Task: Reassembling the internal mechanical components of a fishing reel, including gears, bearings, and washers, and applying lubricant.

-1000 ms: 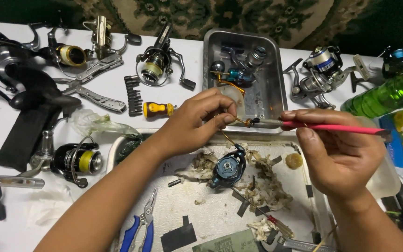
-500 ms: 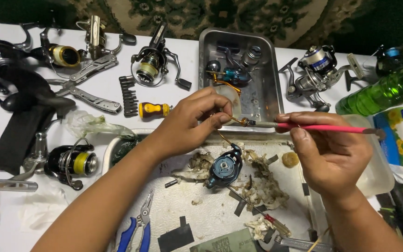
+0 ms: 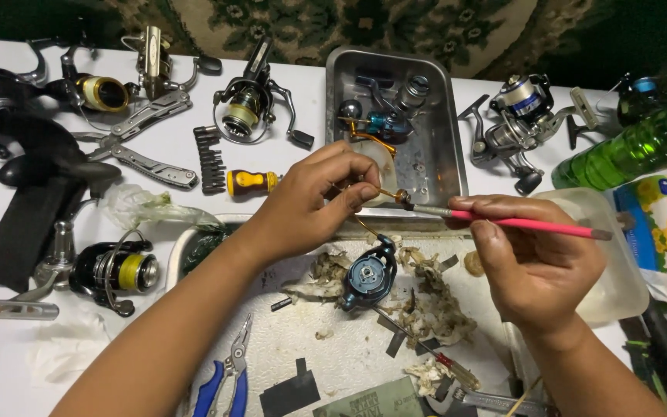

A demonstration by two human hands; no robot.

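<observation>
The left hand (image 3: 314, 205) pinches a small gold part (image 3: 386, 193) — seemingly a bail wire. The right hand (image 3: 538, 266) grips a pink brush (image 3: 519, 224) at its tip. A slip could drop it — into the dirty tissue scraps (image 3: 434, 305).

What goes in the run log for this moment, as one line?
left hand: pinches small gold wire part | right hand: holds pink-handled brush, tip at part | below: blue reel body on white tray

green bottle (image 3: 642, 147) | blue pliers (image 3: 225, 382) | yellow-handled driver (image 3: 252, 183) | folded multitool (image 3: 144, 139)
</observation>
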